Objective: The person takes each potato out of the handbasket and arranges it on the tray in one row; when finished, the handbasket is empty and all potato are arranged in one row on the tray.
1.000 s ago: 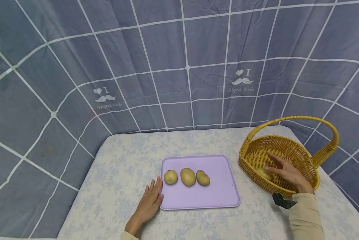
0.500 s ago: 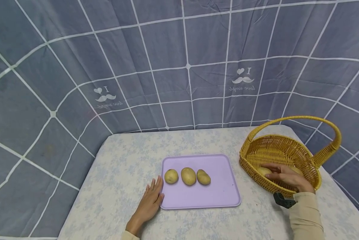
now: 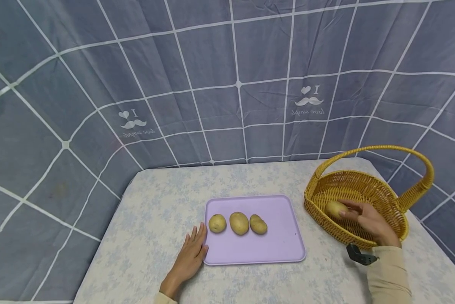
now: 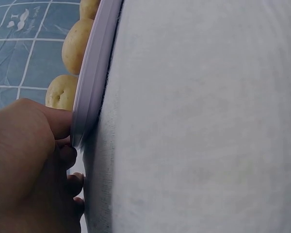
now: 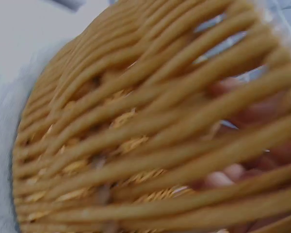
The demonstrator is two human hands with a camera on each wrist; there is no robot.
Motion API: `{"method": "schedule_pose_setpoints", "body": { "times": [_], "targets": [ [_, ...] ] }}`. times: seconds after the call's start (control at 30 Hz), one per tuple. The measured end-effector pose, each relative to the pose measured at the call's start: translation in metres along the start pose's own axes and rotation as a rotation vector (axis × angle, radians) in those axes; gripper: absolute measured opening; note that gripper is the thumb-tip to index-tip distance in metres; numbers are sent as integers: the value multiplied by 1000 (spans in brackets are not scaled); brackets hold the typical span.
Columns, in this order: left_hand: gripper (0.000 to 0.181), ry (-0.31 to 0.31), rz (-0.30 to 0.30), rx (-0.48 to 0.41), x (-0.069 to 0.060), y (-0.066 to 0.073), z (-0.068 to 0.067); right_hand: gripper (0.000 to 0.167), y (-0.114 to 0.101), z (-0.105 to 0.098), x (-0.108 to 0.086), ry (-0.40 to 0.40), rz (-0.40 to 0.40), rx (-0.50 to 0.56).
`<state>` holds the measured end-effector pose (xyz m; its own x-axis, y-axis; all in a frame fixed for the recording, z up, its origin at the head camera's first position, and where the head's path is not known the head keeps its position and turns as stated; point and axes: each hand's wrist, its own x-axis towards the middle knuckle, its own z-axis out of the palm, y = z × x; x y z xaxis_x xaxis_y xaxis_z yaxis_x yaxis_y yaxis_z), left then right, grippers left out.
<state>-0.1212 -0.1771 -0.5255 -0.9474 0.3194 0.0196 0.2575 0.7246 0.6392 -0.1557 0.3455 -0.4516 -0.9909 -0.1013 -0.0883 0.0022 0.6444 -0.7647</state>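
Observation:
Inside the yellow wicker basket at the right, my right hand pinches a potato between thumb and fingers. The right wrist view looks through the basket's weave, with parts of the fingers behind it. My left hand lies with extended fingers against the left edge of the lilac tray; its thumb meets the rim in the left wrist view. On the tray a round potato, a larger oval potato and a knobbly potato sit in a row.
The basket's tall arched handle rises over its opening. A pale floral cloth covers the table. Behind it hangs a blue-grey checked curtain. A black device is strapped at my right wrist.
My right hand has reached down in the basket, closed its fingers on a potato and raised it slightly. The left hand and the tray's potatoes stay in place.

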Motion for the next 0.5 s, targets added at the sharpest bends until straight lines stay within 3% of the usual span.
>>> {"method": "schedule_pose_setpoints", "body": {
  "times": [0.1, 0.23, 0.33, 0.43, 0.5],
  "targets": [
    [54, 3, 3, 2, 0, 0, 0, 58, -12, -3, -6, 92, -24, 115],
    [54, -2, -5, 2, 1, 1, 0, 50, -30, -6, -12, 171, -144, 301],
    [54, -5, -12, 0, 1, 1, -1, 47, -48, -2, -16, 170, -243, 462],
    [54, -5, -12, -3, 1, 1, -1, 47, -67, 13, -17, 139, -300, 556],
    [54, -6, -12, -3, 0, 1, -1, 46, -77, 27, -15, 118, -311, 550]
  ]
}}
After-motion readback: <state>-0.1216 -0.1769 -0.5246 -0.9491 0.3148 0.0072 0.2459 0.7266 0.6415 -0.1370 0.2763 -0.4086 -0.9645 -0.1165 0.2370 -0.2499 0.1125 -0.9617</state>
